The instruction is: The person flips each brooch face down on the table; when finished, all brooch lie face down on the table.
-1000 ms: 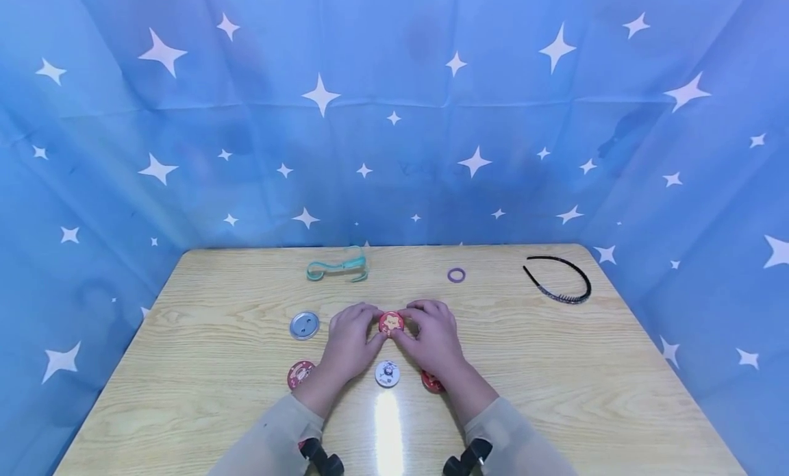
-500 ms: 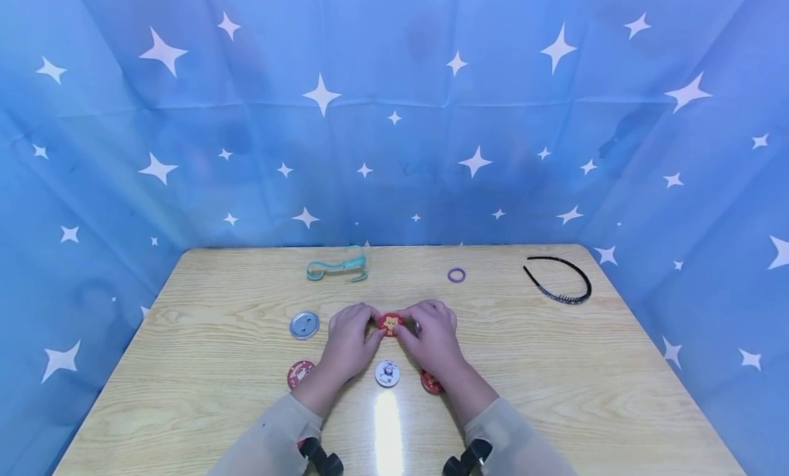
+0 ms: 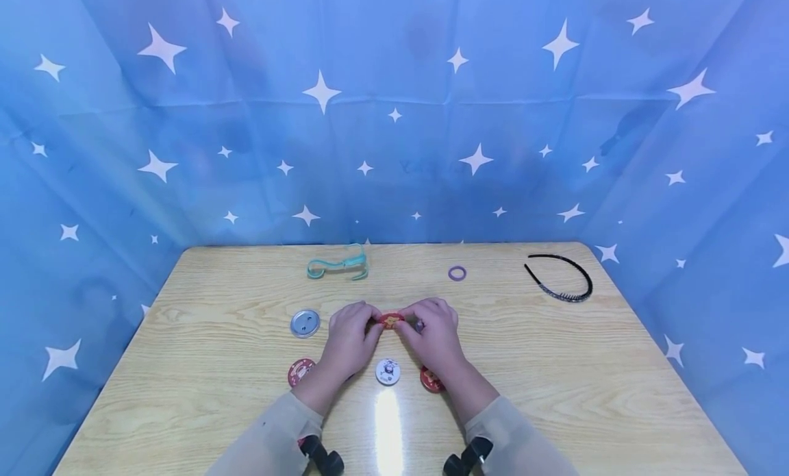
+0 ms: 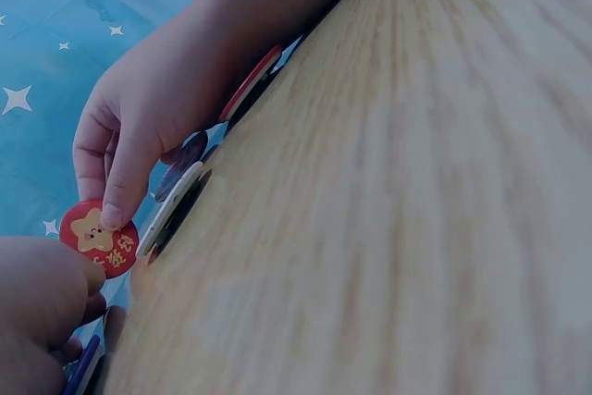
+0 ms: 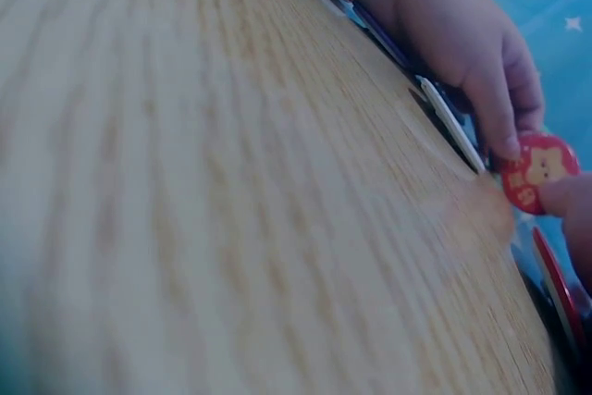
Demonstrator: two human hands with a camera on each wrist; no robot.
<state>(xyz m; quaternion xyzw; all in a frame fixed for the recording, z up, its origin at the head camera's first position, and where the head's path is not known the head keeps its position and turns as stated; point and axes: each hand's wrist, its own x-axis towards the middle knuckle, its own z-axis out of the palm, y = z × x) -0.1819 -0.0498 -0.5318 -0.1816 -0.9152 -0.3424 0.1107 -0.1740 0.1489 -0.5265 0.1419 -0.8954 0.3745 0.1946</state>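
Note:
Between my two hands is a red round button badge [image 3: 391,320] with a yellow star figure. My left hand [image 3: 353,337] pinches its left edge with thumb and fingertips. On the opposite edge, my right hand [image 3: 430,332] pinches it the same way. The badge is tilted, its face foreshortened in the head view; both wrist views show its printed front. A white badge [image 3: 387,372] lies on the table nearer me. Another red badge [image 3: 431,380] is partly hidden by my right forearm, and a dark badge [image 4: 180,168] lies under my right hand.
Left of my hands lie a silver pin-back badge [image 3: 305,323] and a dark red badge [image 3: 300,372], the latter partly behind my left forearm. Along the back of the wooden table [image 3: 203,311] are a teal curled strap [image 3: 335,264], a purple ring [image 3: 457,273] and a black headband [image 3: 567,297].
The red star badge has tilted between my fingers, from facing the head camera to a narrower, foreshortened angle. Both hands stay almost in place, still gripping it.

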